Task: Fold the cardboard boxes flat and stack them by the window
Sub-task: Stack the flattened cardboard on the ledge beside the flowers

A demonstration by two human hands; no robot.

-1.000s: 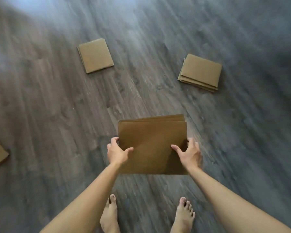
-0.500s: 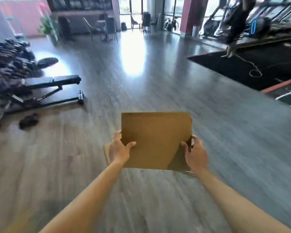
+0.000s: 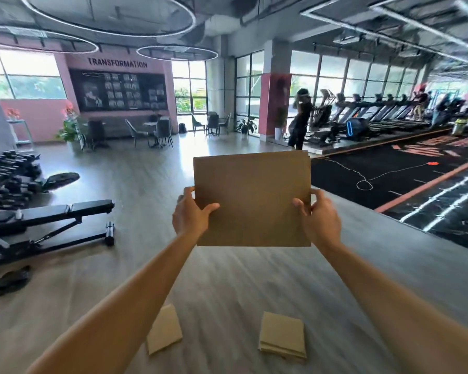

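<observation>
Flattened cardboard (image 3: 251,201) has risen from waist level over bare floor to chest height, and the view has swung up from the floorboards to the whole gym.

The left hand (image 3: 191,214) and right hand (image 3: 320,218) each clamp a side edge of the cardboard, thumbs on the near face and fingers curled behind; it hangs in the air, upright, broad face toward the camera, long axis running left to right. It is a matte brown rectangle of several stacked layers, their edges showing at the top right corner. Below the cardboard, on the grey wood-grain floor (image 3: 227,279), lie a single flat piece (image 3: 164,329) and a small flat stack (image 3: 283,334), well apart. Left of the cardboard stands a black padded bench (image 3: 65,211); beyond it a person (image 3: 300,122) stands near the treadmills (image 3: 389,114), in front of tall windows (image 3: 333,71). The cardboard hides the floor behind it.
</observation>
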